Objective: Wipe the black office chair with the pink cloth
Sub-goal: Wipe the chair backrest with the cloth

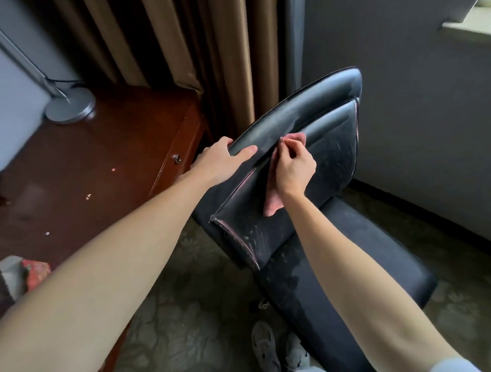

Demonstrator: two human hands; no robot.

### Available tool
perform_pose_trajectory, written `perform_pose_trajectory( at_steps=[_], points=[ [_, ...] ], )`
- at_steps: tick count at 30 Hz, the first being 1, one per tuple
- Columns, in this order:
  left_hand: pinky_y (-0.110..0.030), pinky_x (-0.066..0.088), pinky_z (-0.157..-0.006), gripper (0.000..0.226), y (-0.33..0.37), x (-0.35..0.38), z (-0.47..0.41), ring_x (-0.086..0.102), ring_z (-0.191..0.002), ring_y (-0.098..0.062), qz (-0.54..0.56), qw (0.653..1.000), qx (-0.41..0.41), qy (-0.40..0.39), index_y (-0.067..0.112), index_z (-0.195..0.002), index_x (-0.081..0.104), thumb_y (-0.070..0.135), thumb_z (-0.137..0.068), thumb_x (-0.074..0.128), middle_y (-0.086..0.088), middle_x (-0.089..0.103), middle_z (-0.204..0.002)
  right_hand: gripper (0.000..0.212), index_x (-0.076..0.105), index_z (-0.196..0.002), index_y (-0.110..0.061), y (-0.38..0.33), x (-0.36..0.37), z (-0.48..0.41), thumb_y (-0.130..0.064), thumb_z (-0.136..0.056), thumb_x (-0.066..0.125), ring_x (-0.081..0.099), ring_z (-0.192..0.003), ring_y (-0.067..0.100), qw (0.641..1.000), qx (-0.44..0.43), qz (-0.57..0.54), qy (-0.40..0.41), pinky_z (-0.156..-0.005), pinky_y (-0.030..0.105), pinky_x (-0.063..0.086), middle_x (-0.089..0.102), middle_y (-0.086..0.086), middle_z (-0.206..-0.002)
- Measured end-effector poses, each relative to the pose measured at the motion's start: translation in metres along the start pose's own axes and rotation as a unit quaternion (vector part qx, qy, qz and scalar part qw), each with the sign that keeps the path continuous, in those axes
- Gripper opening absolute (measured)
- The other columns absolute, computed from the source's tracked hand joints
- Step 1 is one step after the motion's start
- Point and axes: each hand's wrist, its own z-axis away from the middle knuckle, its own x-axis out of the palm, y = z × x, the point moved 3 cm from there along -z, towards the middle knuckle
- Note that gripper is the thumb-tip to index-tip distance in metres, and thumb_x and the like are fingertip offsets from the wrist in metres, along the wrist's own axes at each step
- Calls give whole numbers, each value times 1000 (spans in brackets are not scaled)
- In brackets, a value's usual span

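My left hand (222, 161) is curled over the near end of the top roll (300, 110) of the black chair (332, 163), steadying it. My right hand (293, 171) pinches the pink cloth (272, 203) against the chair's back just under that roll, close beside the left hand, with the loose end hanging below my wrist. The roll runs away up and to the right, so the dusty stretch lies beyond my right hand. I judge the next stroke goes that way.
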Motion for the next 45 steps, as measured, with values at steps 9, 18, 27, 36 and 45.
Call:
perform_pose_trajectory(
  at_steps=[9,18,27,36,45],
  points=[
    [-43,44,-101,72,2,-1,1,56,-121,-27,18,1000,7,21,24,-136,51,74,-84,51,-1,60,-133,14,75,-101,-14,16,19,95,-14,-92,65,63,-90,3,988,-85,18,-128,-89,9,42,73,-4,-102],
    [-49,43,-104,89,-20,-1,14,57,-118,-25,21,1000,8,16,28,-135,52,89,-72,38,1,62,-129,14,76,-98,-16,3,8,40,-17,-92,63,65,-91,4,999,-8,-10,-29,-90,18,47,73,-7,-100],
    [-34,42,-89,61,-20,0,2,57,-113,-24,40,998,56,15,20,-131,55,67,-92,49,-1,62,-124,13,75,-100,-13,22,31,136,-11,-91,66,60,-91,-2,988,-102,34,-114,-89,5,40,73,-3,-102],
    [-45,45,-101,74,-19,1,-1,57,-116,-27,48,998,37,13,21,-135,52,74,-85,50,-2,61,-128,13,75,-94,-16,8,21,51,-16,-91,63,66,-90,5,1000,-14,-8,-4,-90,23,50,73,-8,-98],
    [-47,43,-104,73,-17,0,-2,54,-122,-28,35,999,36,10,22,-138,50,74,-87,46,-4,58,-135,14,73,-102,-15,22,32,135,-13,-93,63,60,-93,-1,985,-97,37,-135,-91,7,41,72,-5,-103]
  ],
)
